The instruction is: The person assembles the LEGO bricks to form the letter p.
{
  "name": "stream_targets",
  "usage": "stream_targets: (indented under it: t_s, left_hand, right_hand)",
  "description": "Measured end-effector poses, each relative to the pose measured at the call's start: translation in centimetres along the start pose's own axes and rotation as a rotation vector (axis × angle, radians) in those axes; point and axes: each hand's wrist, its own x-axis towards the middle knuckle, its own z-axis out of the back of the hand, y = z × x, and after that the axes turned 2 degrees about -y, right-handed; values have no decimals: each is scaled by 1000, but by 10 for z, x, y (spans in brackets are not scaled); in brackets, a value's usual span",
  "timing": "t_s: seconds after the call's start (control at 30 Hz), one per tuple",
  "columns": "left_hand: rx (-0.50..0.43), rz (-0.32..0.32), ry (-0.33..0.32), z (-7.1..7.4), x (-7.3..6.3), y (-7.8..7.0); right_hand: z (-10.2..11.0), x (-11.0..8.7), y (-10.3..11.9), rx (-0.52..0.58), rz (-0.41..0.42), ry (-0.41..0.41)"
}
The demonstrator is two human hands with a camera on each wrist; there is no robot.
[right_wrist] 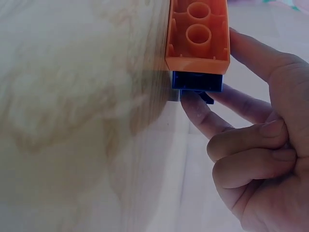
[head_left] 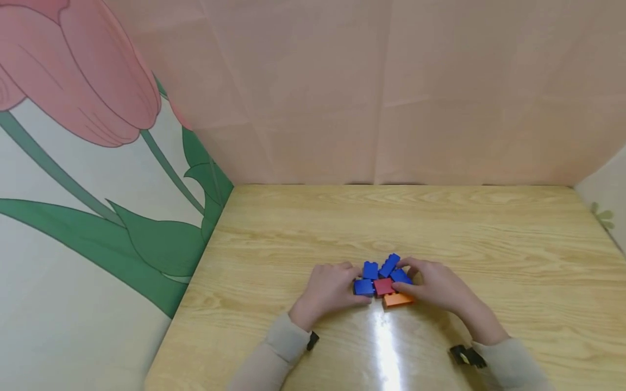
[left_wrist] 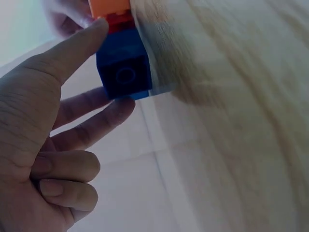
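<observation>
Several toy building bricks lie in a close cluster on the wooden table. My left hand [head_left: 329,286] pinches the leftmost blue brick [head_left: 363,287], thumb on its near side and fingers behind it. In the left wrist view, that blue brick [left_wrist: 126,65] shows a hollow end. Across the cluster, my right hand [head_left: 438,283] pinches the right-hand blue brick [head_left: 400,276] between thumb and fingers. A red brick [head_left: 383,287] lies between the hands, and an orange brick [head_left: 398,300] is in front of it. The right wrist view shows the orange brick's hollow underside [right_wrist: 198,48].
Two more blue bricks, an upright-looking one [head_left: 370,270] and a slanted one [head_left: 389,265], lie at the back of the cluster. The table [head_left: 274,228] meets a pink cloth [head_left: 313,108] behind and a tulip-printed panel [head_left: 146,239] at left.
</observation>
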Motion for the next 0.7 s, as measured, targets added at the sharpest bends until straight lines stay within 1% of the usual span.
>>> stream_targets:
  t_s: [0.17, 0.3, 0.5, 0.7]
  left_hand:
    - [76, -13, -5, 3, 4, -6]
    - [125, -44, -20, 3, 3, -8]
    - [121, -72, -48, 1, 4, -8]
    - [105, -85, -45, 2, 4, -9]
  right_hand:
    - [0, 2, -2, 7, -5, 12]
    - [-1, 3, -3, 13, -3, 17]
    - [-1, 4, -2, 3, -7, 21]
    - [0, 5, 0, 1, -21, 26]
